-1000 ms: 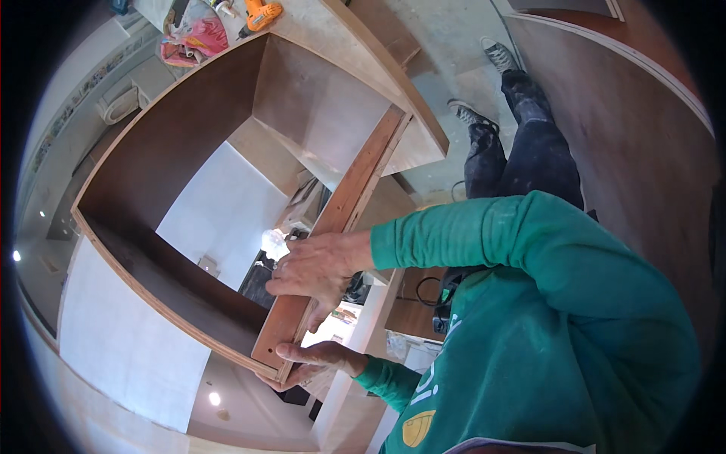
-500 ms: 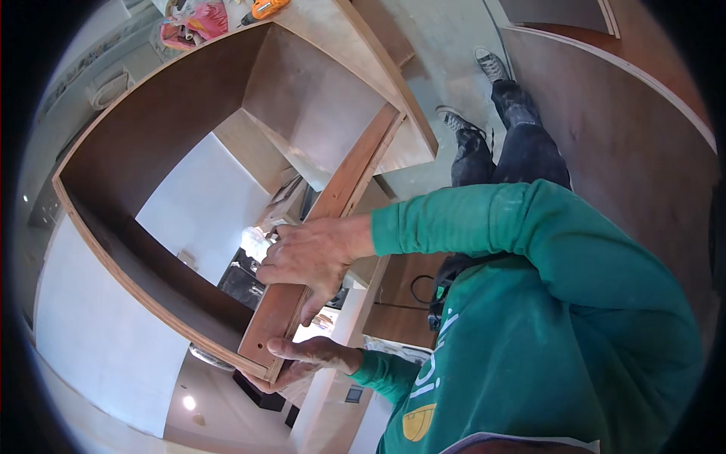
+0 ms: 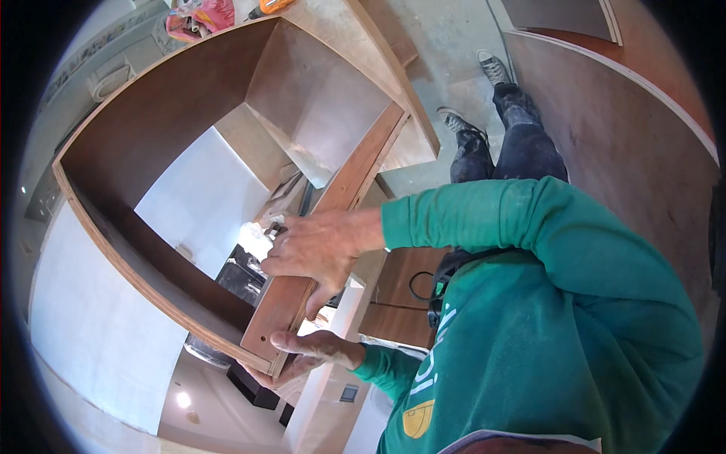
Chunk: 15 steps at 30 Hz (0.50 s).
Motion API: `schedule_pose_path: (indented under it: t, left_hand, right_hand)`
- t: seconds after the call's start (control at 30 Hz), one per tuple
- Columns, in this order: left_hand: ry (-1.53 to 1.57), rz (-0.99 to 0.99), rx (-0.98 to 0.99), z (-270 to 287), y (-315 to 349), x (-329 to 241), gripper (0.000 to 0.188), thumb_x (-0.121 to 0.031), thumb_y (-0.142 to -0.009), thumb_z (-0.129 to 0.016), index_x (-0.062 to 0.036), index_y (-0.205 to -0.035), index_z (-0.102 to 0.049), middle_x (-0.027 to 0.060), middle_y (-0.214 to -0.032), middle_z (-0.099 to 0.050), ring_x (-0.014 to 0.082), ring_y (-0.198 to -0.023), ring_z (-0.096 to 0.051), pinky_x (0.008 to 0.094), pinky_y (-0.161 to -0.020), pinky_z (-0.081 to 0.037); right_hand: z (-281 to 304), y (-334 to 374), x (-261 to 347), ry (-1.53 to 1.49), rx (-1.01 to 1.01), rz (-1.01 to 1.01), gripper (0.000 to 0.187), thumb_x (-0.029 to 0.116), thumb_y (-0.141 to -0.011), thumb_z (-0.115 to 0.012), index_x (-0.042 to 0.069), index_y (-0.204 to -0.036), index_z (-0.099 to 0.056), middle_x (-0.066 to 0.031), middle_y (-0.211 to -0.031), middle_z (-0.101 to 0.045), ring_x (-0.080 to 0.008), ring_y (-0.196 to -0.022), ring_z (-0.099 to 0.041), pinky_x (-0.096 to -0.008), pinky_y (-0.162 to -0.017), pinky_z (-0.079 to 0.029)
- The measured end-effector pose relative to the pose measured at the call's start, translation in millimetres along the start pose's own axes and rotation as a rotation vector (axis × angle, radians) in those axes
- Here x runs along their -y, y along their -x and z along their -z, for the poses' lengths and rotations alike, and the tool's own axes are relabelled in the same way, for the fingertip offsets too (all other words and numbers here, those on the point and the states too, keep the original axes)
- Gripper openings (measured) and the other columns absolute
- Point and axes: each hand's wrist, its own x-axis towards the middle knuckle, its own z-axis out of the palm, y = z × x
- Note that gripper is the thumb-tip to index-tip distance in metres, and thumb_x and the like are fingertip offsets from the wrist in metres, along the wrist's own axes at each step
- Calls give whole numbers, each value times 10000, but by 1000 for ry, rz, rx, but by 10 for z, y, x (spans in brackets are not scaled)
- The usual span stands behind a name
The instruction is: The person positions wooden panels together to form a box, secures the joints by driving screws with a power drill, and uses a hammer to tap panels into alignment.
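A large open wooden cabinet carcass (image 3: pixel 181 91), brown inside with pale plywood edges, stands tilted across the view. Along its near side runs a reddish-brown wooden board (image 3: pixel 363 170) with a small hole close to its lower end. My right hand (image 3: pixel 321 246) is clamped over the board's middle, thumb on the near edge and fingers across to the far side. A small greyish thing shows by its index finger; I cannot tell what it is. My left hand (image 3: pixel 314 349) grips the carcass's lower corner, thumb on top, its other fingers partly hidden beneath.
An orange power tool (image 3: pixel 271 7) and a pink bag (image 3: pixel 212 17) of things lie beyond the carcass. A pale panel (image 3: pixel 98 303) borders its left side. A big brown board (image 3: pixel 605 144) stands at right. My legs (image 3: pixel 522 136) are on the dusty floor.
The view has shifted slightly, and the carcass sits a little lower and to the right in it. Both hands keep their hold in nearly the same places.
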Motion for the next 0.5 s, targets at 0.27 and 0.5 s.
schedule_pose_path:
  t: [0.27, 0.5]
  left_hand:
    - [-14, 25, 36, 69, -6, 20, 669, -398, -901, -724, -97, -1364, -347, 214, -1369, -408, 389, -1272, -497, 531, -1050, -529]
    - [16, 36, 64, 87, -50, -3, 656, -368, -916, -719, -103, -1368, -324, 209, -1365, -413, 374, -1268, -503, 524, -1040, -545]
  right_hand:
    - [123, 2, 70, -61, 125, -62, 858, 678, -779, -711, -31, -1223, -520, -167, -1059, -664, -341, -1036, -652, -494, -942, -416]
    - [87, -26, 63, -87, 127, -46, 819, 662, -801, -697, -25, -1210, -519, -196, -1069, -648, -368, -1057, -635, -515, -946, -415]
